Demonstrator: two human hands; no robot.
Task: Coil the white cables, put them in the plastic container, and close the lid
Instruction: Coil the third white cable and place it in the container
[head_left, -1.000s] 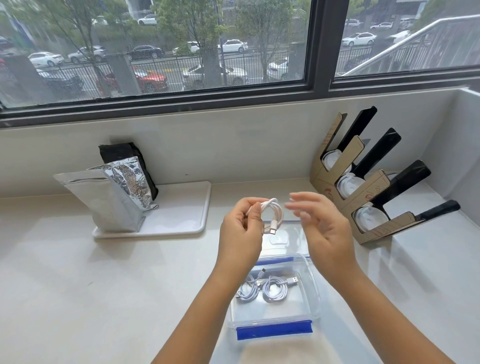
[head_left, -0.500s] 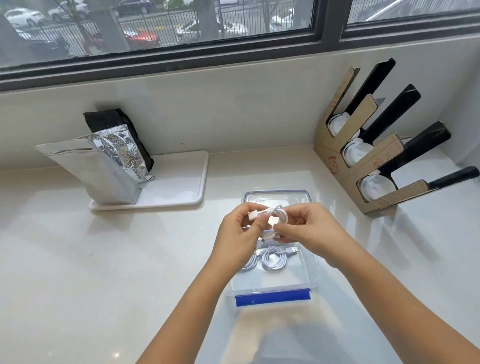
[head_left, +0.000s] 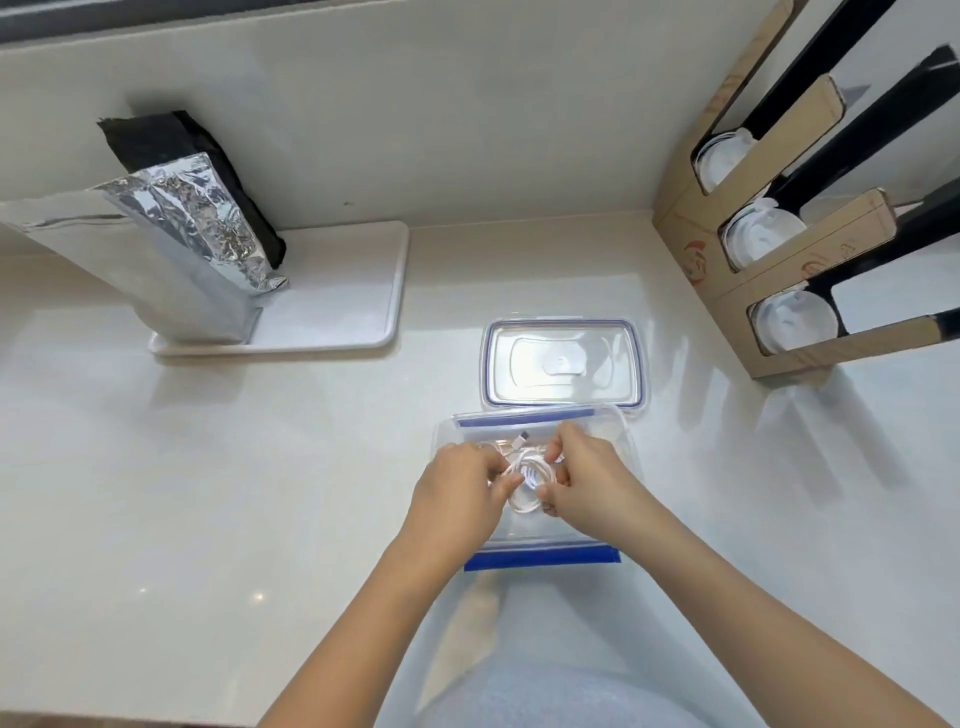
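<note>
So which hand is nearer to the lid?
The right hand. It is over the container, just in front of the lid. The left hand is further left, at the container's left edge.

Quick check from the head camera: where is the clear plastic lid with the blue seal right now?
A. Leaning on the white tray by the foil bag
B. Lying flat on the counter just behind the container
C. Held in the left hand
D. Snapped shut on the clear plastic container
B: the clear plastic lid with the blue seal lies flat on the counter behind the open clear plastic container, while both hands hold the coiled white cable over the container.
</note>
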